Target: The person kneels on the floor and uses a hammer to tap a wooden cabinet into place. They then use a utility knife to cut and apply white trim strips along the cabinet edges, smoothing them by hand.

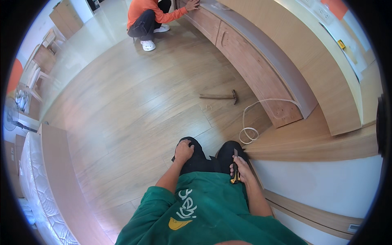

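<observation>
My right hand is closed around a yellow-and-black utility knife above my right thigh. Its blade points away from me, out past my fingers. My left hand rests on my left knee with nothing in it, its fingers laid over the dark trousers. On the wooden floor ahead lies a claw hammer with a wooden handle, its head toward the right. A strip of pale edging lies coiled near the right knee and runs up to the end of a long wooden panel.
A person in an orange top crouches at the far end, one hand on the panel. To the right stand a curved wooden board and a cabinet ledge. A plastic-wrapped mattress is at the left, beside a wooden bed board.
</observation>
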The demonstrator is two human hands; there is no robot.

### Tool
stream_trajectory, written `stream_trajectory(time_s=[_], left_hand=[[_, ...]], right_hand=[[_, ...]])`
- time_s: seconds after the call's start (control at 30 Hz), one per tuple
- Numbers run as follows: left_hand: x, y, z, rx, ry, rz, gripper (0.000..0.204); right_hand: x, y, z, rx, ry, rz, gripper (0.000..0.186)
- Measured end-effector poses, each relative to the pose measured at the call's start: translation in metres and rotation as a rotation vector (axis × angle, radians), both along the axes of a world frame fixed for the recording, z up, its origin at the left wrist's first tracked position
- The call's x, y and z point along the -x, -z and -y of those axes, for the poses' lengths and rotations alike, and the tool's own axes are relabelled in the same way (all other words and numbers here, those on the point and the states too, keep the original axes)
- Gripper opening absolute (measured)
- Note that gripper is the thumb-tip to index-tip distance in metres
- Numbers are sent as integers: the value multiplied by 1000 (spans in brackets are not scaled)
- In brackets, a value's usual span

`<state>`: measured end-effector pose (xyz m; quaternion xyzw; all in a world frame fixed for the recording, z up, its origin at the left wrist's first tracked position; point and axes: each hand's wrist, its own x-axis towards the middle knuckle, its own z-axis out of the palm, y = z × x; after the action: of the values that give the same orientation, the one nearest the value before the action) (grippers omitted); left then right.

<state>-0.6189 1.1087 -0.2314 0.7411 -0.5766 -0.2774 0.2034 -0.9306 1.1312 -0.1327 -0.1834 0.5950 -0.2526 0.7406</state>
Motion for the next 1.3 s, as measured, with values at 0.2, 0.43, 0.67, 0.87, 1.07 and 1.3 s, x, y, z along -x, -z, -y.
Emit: stream_trajectory(time_s=[0.2,0.43,0.67,0.87,1.07,1.3], left_hand=[[4,-3,3,4,111,43,34],[69,-21,18,-106,333,-60,31],[115,-15,25,-80,245,-412,28],[178,-58,107,166,262,-593,26],[195,-79,167,439,186,-777,31],[226,-96,229,-268,329,-1309,31]], right_hand=[[-8,-24,11,1,18,130,34],[-57,-58,93,183,45,117,22],[-89,-78,244,394,-102,40,36],[-42,-134,348,683,-494,-728,32],[-53,-151,396,436,-966,-984,32],[-5,-172,408,379,-1029,-1072,34]])
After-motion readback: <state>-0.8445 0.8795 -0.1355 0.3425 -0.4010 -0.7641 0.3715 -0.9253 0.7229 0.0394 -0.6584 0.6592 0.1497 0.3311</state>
